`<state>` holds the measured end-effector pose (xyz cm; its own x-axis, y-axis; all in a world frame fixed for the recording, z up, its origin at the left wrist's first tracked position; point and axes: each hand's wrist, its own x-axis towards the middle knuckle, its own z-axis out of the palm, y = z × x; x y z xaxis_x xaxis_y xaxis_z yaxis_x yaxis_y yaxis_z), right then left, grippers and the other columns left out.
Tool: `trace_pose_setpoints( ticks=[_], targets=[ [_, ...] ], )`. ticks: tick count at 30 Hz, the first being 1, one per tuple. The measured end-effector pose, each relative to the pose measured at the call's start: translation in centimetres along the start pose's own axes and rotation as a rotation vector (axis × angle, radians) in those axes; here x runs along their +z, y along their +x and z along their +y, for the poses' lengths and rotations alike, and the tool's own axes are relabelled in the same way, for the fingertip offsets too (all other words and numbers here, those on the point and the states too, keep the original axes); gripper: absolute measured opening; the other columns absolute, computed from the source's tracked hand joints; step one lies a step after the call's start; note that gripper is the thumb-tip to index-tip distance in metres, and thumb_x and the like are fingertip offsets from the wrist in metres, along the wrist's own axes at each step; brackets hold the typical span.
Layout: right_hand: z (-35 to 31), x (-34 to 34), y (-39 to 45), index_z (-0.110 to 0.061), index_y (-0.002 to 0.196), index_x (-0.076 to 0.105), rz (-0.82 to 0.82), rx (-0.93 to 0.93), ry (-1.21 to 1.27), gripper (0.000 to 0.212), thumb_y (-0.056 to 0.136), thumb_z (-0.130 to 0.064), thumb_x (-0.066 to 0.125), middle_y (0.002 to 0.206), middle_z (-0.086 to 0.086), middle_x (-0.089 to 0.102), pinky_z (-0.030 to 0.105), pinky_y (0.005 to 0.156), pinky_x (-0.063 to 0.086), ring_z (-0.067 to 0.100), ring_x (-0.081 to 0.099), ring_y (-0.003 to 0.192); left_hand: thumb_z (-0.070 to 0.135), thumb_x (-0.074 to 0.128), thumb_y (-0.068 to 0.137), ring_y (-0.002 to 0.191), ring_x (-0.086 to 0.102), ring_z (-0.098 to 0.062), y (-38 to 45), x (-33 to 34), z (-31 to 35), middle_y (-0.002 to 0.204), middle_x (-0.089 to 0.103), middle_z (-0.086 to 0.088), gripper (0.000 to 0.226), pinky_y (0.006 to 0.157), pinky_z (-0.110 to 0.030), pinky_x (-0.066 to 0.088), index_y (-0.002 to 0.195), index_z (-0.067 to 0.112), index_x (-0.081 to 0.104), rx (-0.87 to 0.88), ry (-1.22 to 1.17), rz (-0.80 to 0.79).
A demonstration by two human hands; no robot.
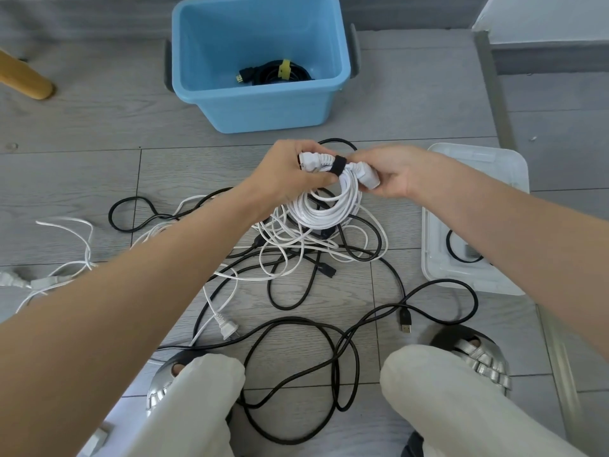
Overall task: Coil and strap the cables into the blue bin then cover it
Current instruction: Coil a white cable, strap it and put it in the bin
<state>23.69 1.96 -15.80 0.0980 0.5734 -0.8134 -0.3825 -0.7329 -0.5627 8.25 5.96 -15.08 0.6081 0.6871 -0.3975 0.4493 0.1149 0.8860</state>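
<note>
Both hands hold a coiled white cable (324,209) in the air above the floor. A black strap (337,165) is wrapped round the top of the coil. My left hand (290,174) grips the coil's left end by its plug. My right hand (392,174) grips the right end with the other plug. The blue bin (260,103) stands open just beyond, holding a coiled black cable (273,74) bound with a yellow strap. The translucent lid (474,179) lies on the floor to the right.
A tangle of loose black and white cables (296,258) covers the grey floor under my hands and between my feet. A white plug (225,326) and a black USB plug (406,319) lie near my knees. A wooden leg (24,77) stands at far left.
</note>
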Motion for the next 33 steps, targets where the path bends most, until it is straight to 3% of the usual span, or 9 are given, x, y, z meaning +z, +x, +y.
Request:
trace_pose_setpoints(
  ticks=[3,6,9,15,18,22,25,29,33],
  targets=[
    [-0.7,-0.6,-0.3,-0.009,0.086,0.063,0.026,-0.243,-0.096,0.003,0.089,-0.01,0.061,0.083,0.003,0.066,0.024,0.063,0.055,0.012,0.062,0.072,0.001,0.073,0.076,0.069,0.058,-0.013,0.4,-0.5,-0.3,0.088,0.065,-0.009,0.029,0.071,-0.025,0.05,0.103,0.008,0.065,-0.037,0.046,0.063],
    [-0.9,-0.1,-0.7,-0.01,0.088,0.067,-0.067,-0.346,-0.338,0.008,0.089,-0.011,0.059,0.086,0.002,0.067,0.024,0.076,0.05,0.01,0.06,0.078,0.003,0.073,0.077,0.071,0.057,-0.013,0.6,-1.2,-0.3,0.087,0.065,-0.007,0.026,0.071,-0.024,0.049,0.1,0.012,0.066,-0.047,0.063,0.095],
    [-1.0,0.4,-1.0,-0.012,0.084,0.067,-0.095,-0.361,-0.46,0.006,0.087,-0.009,0.063,0.079,0.0,0.064,0.018,0.068,0.048,0.006,0.056,0.07,0.005,0.074,0.077,0.069,0.055,-0.013,0.7,-1.5,-0.3,0.083,0.063,-0.007,0.021,0.067,-0.022,0.048,0.096,0.011,0.065,-0.039,0.083,0.092],
    [-1.3,0.4,-1.0,-0.016,0.092,0.059,-0.162,-0.302,-0.54,0.007,0.089,-0.01,0.06,0.08,0.002,0.056,0.023,0.059,0.043,0.01,0.045,0.059,0.011,0.075,0.078,0.078,0.06,-0.021,0.9,-1.6,-0.7,0.091,0.067,-0.017,0.023,0.084,-0.042,0.051,0.098,0.008,0.064,-0.012,0.171,0.086],
    [-1.6,0.6,-1.1,-0.019,0.092,0.056,-0.192,-0.303,-0.54,0.012,0.089,-0.007,0.06,0.074,0.0,0.053,0.021,0.057,0.038,0.004,0.044,0.052,0.01,0.073,0.079,0.072,0.055,-0.012,0.9,-1.7,-0.6,0.084,0.062,-0.004,0.023,0.071,-0.022,0.047,0.1,0.01,0.062,0.009,0.147,0.074],
    [-1.3,0.8,-1.2,-0.022,0.09,0.053,-0.155,-0.397,-0.575,0.018,0.087,-0.007,0.062,0.093,0.011,0.061,0.018,0.067,0.041,0.013,0.053,0.079,0.007,0.072,0.08,0.067,0.052,-0.002,0.8,-2.0,-0.3,0.083,0.057,0.005,0.028,0.058,-0.006,0.041,0.102,0.012,0.055,0.011,0.08,0.069],
    [-0.7,0.9,-1.1,-0.02,0.09,0.052,-0.129,-0.444,-0.462,0.019,0.087,-0.004,0.061,0.097,0.01,0.064,0.012,0.062,0.041,0.011,0.056,0.079,0.006,0.072,0.08,0.068,0.052,-0.003,1.0,-2.3,0.1,0.083,0.057,0.005,0.032,0.059,-0.007,0.043,0.104,0.014,0.052,-0.009,0.044,0.053],
    [-1.4,0.7,-1.2,-0.01,0.093,0.056,-0.189,-0.433,-0.091,0.012,0.088,0.001,0.055,0.083,0.004,0.061,0.02,0.068,0.045,0.008,0.058,0.068,0.004,0.07,0.08,0.088,0.065,-0.02,1.2,-3.4,0.3,0.098,0.064,-0.006,0.036,0.085,-0.027,0.053,0.11,0.012,0.052,-0.091,-0.154,0.066],
    [-2.9,0.9,-0.9,-0.007,0.095,0.06,-0.164,-0.436,0.022,0.008,0.088,-0.004,0.058,0.083,0.006,0.068,0.028,0.074,0.053,0.014,0.065,0.077,0.006,0.063,0.087,0.082,0.069,-0.019,1.0,-5.1,0.6,0.096,0.066,-0.009,0.021,0.079,-0.032,0.058,0.107,0.007,0.056,-0.115,-0.414,0.103]
  ],
)
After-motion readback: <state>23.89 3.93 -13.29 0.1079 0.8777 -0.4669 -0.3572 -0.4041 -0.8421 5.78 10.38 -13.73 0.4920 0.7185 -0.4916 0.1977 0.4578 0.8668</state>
